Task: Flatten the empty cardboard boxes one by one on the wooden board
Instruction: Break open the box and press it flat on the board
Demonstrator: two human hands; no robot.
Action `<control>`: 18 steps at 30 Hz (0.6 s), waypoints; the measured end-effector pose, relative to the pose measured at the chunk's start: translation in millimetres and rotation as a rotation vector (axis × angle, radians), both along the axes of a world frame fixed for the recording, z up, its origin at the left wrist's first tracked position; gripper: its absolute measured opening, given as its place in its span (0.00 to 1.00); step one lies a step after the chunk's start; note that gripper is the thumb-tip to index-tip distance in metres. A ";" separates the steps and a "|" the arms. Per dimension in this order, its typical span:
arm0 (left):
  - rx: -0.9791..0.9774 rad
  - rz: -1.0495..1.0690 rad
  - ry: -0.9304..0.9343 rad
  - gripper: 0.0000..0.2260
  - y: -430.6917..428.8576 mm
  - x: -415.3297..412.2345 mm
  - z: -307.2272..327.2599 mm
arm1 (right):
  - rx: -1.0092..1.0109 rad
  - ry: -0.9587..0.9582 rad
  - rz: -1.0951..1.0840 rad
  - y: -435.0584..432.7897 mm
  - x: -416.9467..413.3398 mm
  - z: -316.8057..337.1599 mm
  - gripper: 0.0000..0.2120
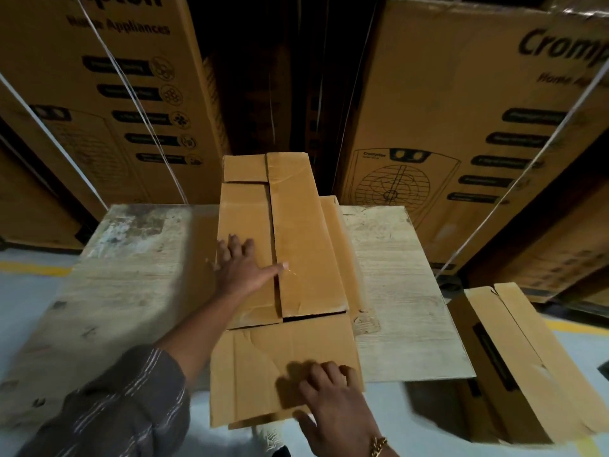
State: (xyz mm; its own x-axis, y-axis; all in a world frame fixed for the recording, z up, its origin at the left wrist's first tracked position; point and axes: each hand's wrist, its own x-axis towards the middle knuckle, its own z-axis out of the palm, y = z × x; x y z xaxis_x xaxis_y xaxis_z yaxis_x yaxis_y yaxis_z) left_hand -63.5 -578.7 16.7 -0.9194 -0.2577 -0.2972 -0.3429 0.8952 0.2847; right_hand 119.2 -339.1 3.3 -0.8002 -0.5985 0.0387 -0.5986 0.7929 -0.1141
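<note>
Pressing stage, by the look of it. Box (296, 245) lengthwise on the board (395, 275), nearly flat, far end past the far edge, near flap out over the near edge. Left hand (242, 265) released and spread, palm down on the left panel, thumb reaching across to the seam of the right panel. Right hand (333, 400) grasping the near flap by its right corner, fingers bent over the top, thumb at the edge below.

Lean the weight through the left palm rather than the fingertips, so the panel goes down evenly. Then shift that palm onto the right panel, which sits slightly proud with a dark gap at its near end, and press there until the gap closes. Fold the near flap along its own crease, not across the wrinkles in it. Hold that flap firmly to stop the box skating along the smooth board. Go easy on the overhang: with nothing under it, hard pressure probably bends it instead of flattening it.

Second box (514, 351) on the floor at right, not yet flattened, well apart from both hands; leave alone until this one lies flat. Tall printed cartons (445, 103) close behind; avoid shoving the far end into them.
</note>
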 end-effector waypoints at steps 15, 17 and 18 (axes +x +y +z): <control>-0.156 -0.132 0.245 0.44 14.7 118.7 -24.0 | 0.084 -0.370 -0.381 -15.8 -110.0 22.1 0.55; -0.154 -0.132 0.408 0.35 15.1 121.9 -31.8 | 0.143 -0.330 -0.419 -31.7 -108.6 23.0 0.58; -0.158 -0.127 0.464 0.31 14.9 121.8 -34.0 | 0.173 -0.320 -0.435 -38.9 -109.4 23.9 0.59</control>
State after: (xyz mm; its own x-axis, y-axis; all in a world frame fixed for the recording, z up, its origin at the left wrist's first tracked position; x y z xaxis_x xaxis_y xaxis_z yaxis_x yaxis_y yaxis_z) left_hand 58.2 -563.8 -17.3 -0.9725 -0.1437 0.1833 -0.0978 0.9662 0.2387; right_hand 9.8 -378.0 27.2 -0.9302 -0.1872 -0.3158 -0.1697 0.9821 -0.0823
